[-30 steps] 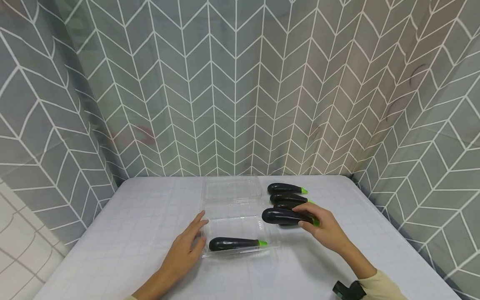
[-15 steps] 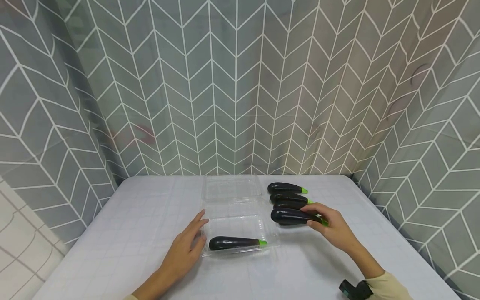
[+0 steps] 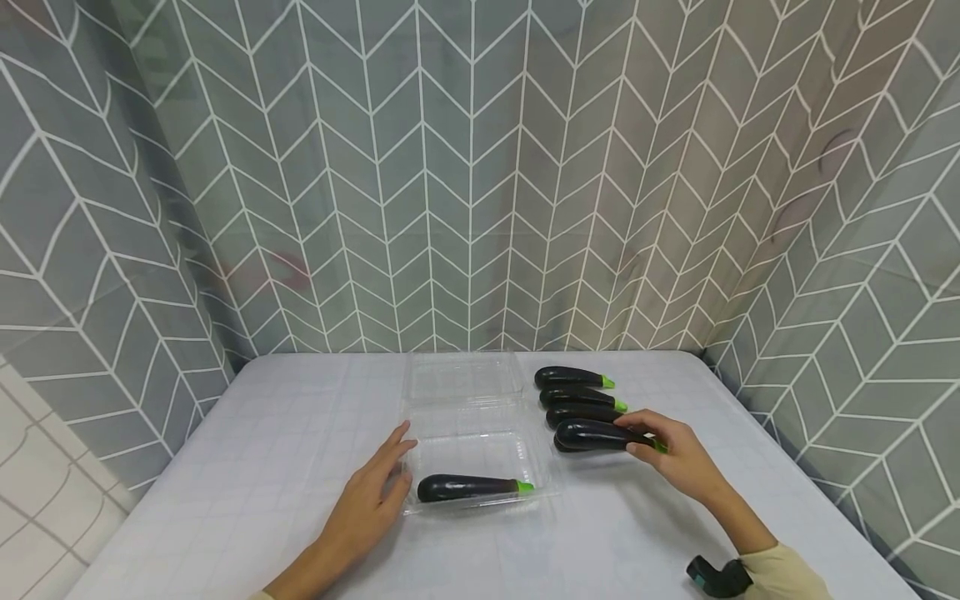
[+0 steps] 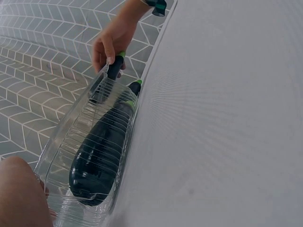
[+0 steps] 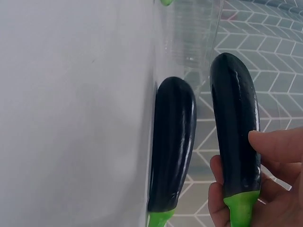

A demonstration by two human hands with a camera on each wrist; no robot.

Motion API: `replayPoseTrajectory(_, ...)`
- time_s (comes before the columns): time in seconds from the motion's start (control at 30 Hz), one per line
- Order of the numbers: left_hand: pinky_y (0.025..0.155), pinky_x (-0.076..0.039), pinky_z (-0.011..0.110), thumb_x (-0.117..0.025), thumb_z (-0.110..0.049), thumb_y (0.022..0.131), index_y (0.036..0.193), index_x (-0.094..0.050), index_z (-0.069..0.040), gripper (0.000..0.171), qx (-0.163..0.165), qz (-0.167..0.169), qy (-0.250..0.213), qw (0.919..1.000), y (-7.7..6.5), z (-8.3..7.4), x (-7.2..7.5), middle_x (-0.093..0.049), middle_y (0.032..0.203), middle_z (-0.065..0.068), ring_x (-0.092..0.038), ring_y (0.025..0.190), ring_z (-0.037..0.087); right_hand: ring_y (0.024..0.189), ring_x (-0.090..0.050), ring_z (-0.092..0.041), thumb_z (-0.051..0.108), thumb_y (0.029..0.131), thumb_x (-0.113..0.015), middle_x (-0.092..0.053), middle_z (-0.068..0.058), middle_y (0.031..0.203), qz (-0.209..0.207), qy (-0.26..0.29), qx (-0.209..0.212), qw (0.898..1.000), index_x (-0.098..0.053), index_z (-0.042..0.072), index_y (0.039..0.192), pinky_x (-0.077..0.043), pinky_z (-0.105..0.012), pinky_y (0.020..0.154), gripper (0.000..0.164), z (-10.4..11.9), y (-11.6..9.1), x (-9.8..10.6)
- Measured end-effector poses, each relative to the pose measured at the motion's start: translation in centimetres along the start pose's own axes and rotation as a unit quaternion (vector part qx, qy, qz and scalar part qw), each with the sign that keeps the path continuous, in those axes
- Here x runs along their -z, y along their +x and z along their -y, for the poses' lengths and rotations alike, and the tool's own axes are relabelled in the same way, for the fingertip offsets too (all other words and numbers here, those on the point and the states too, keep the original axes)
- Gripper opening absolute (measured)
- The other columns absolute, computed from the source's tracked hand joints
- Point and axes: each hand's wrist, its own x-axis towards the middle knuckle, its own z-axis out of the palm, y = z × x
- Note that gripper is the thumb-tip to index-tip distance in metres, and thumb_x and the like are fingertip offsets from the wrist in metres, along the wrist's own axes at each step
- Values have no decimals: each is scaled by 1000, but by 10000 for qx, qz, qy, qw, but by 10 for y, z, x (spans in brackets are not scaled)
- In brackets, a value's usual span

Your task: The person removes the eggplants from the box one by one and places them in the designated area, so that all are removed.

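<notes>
My right hand (image 3: 671, 457) pinches a dark eggplant (image 5: 234, 118) near its green stem, thumb on one side and fingers on the other. This eggplant is raised off the table, just over another eggplant (image 5: 173, 142) that lies on the cloth and is mostly hidden in the head view. Left of it, a clear plastic clamshell box (image 3: 468, 450) lies unfolded, with one eggplant (image 3: 467, 487) along its near side. My left hand (image 3: 367, 497) rests at the box's left edge, fingers extended; its fingertips are partly hidden in the left wrist view.
Several more eggplants (image 3: 573, 397) lie in a row right of the box, stems to the right. The box's clear lid (image 3: 465, 379) lies flat toward the back. A white cloth covers the table (image 3: 300, 433); patterned curtains (image 3: 472, 183) hang behind and at the sides.
The right hand has moved right with the held eggplant, away from the box and back over the row. The left hand and the box have stayed put.
</notes>
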Motion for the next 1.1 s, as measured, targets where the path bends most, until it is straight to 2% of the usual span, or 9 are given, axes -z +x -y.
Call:
replayPoseTrajectory(0.2,104,-50,50,-64,-6,98,145,-59,-8,47,-30,-9,-35,10000,0,-1,1,-38,164,0,-65,123,27,104,-64,-15,-2,90,-77,-73,-8,116,91,-65,-19,9999,-74,7,119,-52,-26,73,30,-6,-2,0)
replayPoseTrajectory(0.43,104,-50,51,-64,-6,98,145,-59,-8,47,-42,-16,-53,10000,0,1,-1,-38,164,1,-65,122,27,113,-65,-21,-1,89,-78,-73,-7,118,281,-219,-73,9993,-75,7,118,-54,-27,87,31,-16,-4,-1)
replayPoseTrajectory(0.7,104,-50,52,-64,-5,98,144,-59,-5,46,-31,-1,-62,10000,0,0,0,-39,164,4,-65,122,28,113,-65,-19,-4,87,-77,-74,-8,117,367,-139,-151,9991,-74,6,117,-53,-25,88,32,-25,-6,-5)
replayPoseTrajectory(0.93,103,-50,52,-65,-3,97,143,-60,-5,47,-71,-65,2,10000,0,-1,0,-39,164,2,-66,121,27,116,-65,-27,-5,86,-77,-74,-8,118,424,-150,-275,9986,-74,5,117,-51,-23,93,32,-30,-7,-6)
replayPoseTrajectory(1.1,104,-50,52,-65,-5,97,144,-60,-5,47,-32,-29,8,10000,0,-2,1,-39,164,3,-66,121,27,118,-63,-31,-4,88,-76,-73,-8,119,546,-73,-402,9977,-74,4,119,-53,-27,93,31,-32,-7,-5)
